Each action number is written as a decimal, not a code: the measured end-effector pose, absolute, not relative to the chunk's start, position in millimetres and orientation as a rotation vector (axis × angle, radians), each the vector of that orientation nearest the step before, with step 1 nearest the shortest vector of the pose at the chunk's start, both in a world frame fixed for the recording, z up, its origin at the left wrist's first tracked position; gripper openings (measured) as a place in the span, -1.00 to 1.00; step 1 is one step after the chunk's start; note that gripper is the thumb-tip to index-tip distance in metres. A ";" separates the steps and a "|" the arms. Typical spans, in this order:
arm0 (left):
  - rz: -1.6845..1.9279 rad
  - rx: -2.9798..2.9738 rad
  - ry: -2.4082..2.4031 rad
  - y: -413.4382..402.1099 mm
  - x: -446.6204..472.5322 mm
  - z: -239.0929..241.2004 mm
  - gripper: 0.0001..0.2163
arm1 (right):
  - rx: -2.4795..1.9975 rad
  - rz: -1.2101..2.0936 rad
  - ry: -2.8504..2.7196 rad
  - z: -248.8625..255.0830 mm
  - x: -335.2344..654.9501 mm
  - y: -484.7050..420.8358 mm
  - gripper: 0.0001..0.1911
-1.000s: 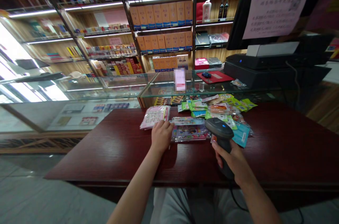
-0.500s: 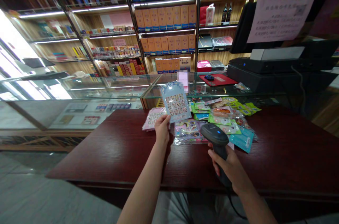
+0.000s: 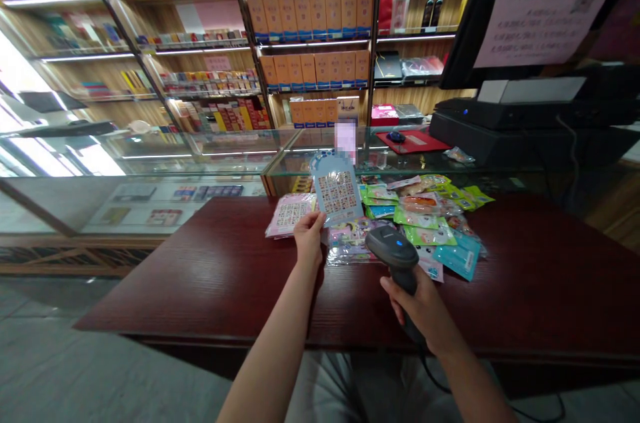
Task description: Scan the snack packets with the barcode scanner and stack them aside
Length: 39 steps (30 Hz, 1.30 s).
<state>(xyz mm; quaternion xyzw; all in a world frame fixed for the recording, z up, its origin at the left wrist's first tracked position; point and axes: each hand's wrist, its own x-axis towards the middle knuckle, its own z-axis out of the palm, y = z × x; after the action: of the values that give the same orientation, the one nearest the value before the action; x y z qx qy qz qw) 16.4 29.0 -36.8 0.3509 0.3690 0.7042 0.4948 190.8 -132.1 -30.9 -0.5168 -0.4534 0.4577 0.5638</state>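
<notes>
My left hand (image 3: 309, 236) pinches the lower left corner of a flat blue packet (image 3: 337, 193) printed with a grid of small pictures, held up above the table. In my right hand (image 3: 417, 306) is a black barcode scanner (image 3: 393, 250) with a lit blue light, its head pointing toward the packet's side. The scanner and the packet are apart. Left of the packet lies a stack of pink packets (image 3: 290, 215). Beneath and behind the scanner head rests a shiny purple packet (image 3: 347, 253). Several green snack bags (image 3: 425, 233) and a teal packet (image 3: 459, 256) lie to the right.
The dark wooden table (image 3: 210, 283) meets a glass display counter (image 3: 220, 155). A red mouse pad (image 3: 415, 141) with a mouse sits on the glass. At right stands a monitor (image 3: 470, 36) with a pink sheet on it. Shelves of orange boxes (image 3: 310, 13) line the back.
My right hand has brought the scanner a little to the left, closer to the blue packet. The packet stays in my left hand, slightly more upright. The view has shifted a little.
</notes>
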 end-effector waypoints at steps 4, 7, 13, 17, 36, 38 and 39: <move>1.714 0.867 0.898 31.0 17.1 -39.1 -0.72 | -1.222 1.087 -1.034 -27.1 189.1 -131.3 -0.56; 1.718 0.857 0.886 32.3 17.7 -40.9 -0.71 | -1.230 1.102 -1.016 -26.1 189.3 -130.3 -0.54; 1.702 0.852 0.885 29.4 17.9 -38.3 -0.72 | -1.230 1.136 -1.026 -26.8 190.7 -130.2 -0.57; 1.704 0.873 0.904 29.0 17.3 -37.4 -0.72 | -1.216 1.111 -1.000 -23.9 189.8 -131.5 -0.54; 1.936 0.949 1.287 39.3 -40.8 -16.9 -0.77 | -1.234 1.096 -1.004 -20.6 208.4 -139.6 -0.49; 1.891 0.931 1.346 43.6 -60.4 -16.9 -0.73 | -1.236 1.105 -1.014 -21.1 209.5 -139.6 -0.49; 1.849 0.936 1.380 45.4 -69.8 -18.2 -0.71 | -1.233 1.112 -1.016 -21.4 209.5 -139.6 -0.49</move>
<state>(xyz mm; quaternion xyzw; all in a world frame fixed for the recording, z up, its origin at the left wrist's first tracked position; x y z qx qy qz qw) -69.8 45.4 -18.2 0.3560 0.5251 0.7035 0.3203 209.5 -139.6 -21.4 -0.5238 -0.4313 0.4722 0.5627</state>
